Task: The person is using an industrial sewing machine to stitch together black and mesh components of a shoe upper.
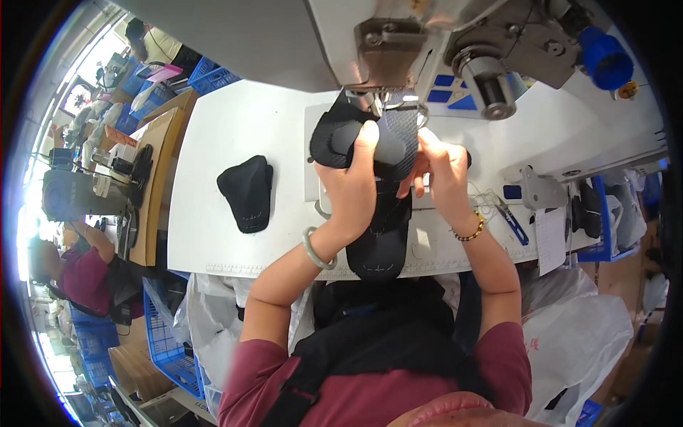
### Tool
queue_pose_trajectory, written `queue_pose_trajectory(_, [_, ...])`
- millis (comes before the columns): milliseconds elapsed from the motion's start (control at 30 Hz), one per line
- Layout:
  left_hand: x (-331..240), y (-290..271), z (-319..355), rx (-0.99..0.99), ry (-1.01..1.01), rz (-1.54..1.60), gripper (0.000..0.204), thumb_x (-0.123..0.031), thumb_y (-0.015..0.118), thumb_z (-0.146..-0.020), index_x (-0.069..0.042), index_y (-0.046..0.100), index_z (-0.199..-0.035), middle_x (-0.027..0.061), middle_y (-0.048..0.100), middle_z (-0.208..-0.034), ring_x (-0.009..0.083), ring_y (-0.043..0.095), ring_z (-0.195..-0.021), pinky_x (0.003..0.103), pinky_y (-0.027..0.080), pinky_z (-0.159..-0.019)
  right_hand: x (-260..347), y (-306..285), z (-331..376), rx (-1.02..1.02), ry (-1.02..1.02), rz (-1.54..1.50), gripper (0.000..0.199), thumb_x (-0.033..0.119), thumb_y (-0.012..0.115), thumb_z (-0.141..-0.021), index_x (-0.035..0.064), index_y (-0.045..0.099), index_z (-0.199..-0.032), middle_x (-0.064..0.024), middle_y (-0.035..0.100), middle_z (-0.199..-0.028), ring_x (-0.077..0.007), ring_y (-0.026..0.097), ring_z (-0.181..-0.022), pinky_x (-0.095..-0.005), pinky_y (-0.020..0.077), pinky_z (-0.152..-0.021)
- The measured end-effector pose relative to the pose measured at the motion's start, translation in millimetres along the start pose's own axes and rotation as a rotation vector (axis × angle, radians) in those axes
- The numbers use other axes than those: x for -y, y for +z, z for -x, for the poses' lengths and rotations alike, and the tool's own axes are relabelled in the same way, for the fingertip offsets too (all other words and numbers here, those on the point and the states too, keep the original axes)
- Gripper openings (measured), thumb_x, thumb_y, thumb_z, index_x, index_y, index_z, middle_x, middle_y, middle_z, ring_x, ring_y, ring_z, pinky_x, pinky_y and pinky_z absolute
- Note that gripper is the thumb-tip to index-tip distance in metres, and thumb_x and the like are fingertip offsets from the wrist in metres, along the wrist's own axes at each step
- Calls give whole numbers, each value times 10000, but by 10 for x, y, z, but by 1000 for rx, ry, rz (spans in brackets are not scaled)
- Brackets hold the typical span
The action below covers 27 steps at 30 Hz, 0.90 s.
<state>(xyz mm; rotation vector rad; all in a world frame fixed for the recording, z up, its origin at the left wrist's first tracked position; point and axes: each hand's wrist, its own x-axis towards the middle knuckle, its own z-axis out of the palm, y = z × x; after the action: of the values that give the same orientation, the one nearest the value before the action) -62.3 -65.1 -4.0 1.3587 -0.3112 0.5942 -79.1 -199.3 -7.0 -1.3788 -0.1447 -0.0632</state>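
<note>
A black fabric piece like a shoe upper (332, 135), with a grey mesh part, lies under the needle area of a sewing machine (384, 78). My left hand (350, 181) grips its near left side, thumb on top and the other fingers hidden underneath. At the right edge, my right hand (442, 167) pinches the fabric between thumb and fingers. Another black piece with pale stitch marks (378, 249) hangs from beneath it toward me, reaching the table's front edge. Farther left rests a small pile of similar black pieces (245, 193).
Right of my hands are loose thread and blue-handled snips (514, 224) on the white table (203, 149). A paper sheet (551, 238) hangs at the front edge. Blue crates stand on both sides. At left, another person (85, 274) works at a machine.
</note>
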Motion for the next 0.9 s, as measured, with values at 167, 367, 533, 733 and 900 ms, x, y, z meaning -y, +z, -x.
queue_pose_trajectory(167, [-195, 19, 104, -33, -268, 120, 115, -100, 609, -853, 14, 597, -845, 16, 585, -803, 105, 512, -742, 252, 421, -694, 81, 38, 20, 23, 32, -59, 406, 330, 558, -906, 2, 578, -667, -53, 582, -550, -125, 570, -402, -181, 316, -350])
queue_pose_trajectory(367, [130, -663, -18, -55, 440, -340, 323, -5, 464, -772, 52, 519, -1085, 111, 550, -964, 185, 499, -990, 292, 382, -882, 97, -7, -36, 66, -4, -10, 294, 237, 603, -896, 8, 586, -711, -17, 555, -560, -96, 569, -416, -176, 303, -349])
queue_pose_trajectory(533, [4, -573, -118, 478, 812, -848, 679, 7, 587, -674, -11, 417, -1331, 106, 582, -1227, 250, 460, -1194, 368, 291, -1039, 54, -33, -82, 45, -6, 44, 269, 193, 650, -871, 29, 555, -680, -16, 556, -571, -76, 570, -435, -175, 298, -343])
queue_pose_trajectory(733, [64, -511, -140, 461, 673, -723, 807, -27, 739, -589, -62, 432, -1334, 59, 601, -1173, 190, 546, -1076, 366, 303, -1027, 44, -63, -49, 55, -33, 93, 291, 193, 663, -865, 54, 524, -650, -7, 559, -580, -67, 574, -443, -166, 292, -341])
queue_pose_trajectory(900, [32, -468, -177, 456, 748, -678, 809, -54, 763, -570, -93, 467, -1322, 22, 612, -1072, 177, 567, -1008, 366, 313, -999, 159, -70, -42, 93, -28, 139, 285, 201, 677, -856, 58, 537, -655, 0, 558, -585, -64, 579, -461, -164, 328, -349])
